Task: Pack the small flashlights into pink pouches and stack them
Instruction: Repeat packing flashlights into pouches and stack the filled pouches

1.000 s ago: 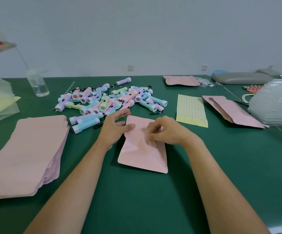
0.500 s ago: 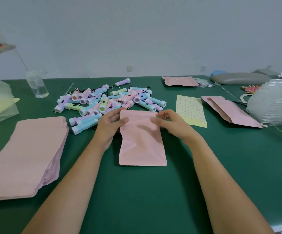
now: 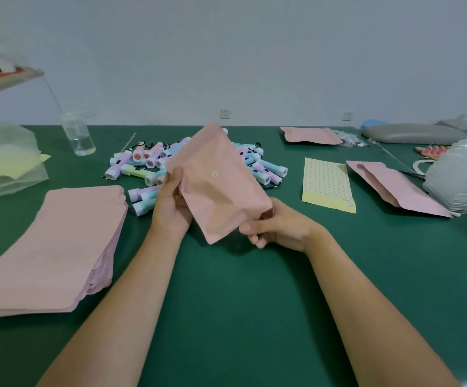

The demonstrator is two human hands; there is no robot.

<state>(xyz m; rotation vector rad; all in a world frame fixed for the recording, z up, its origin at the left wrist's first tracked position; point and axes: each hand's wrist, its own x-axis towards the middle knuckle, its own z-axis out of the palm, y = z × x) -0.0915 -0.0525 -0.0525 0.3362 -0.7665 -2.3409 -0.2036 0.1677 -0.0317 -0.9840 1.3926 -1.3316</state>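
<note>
Pink pouch [image 3: 218,182] held tilted above bench [image 3: 240,317] middle. Left grip [image 3: 172,208] curled round its left edge, right grip [image 3: 277,227] pinching its lower right corner. Flashlight pile [image 3: 143,163] behind, toward far edge; pouch stack [image 3: 59,247] by left edge.

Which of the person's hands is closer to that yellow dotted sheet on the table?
The right hand. It grips the pink pouch left of the sheet; the left hand holds the pouch's far side, by the flashlights.
</note>
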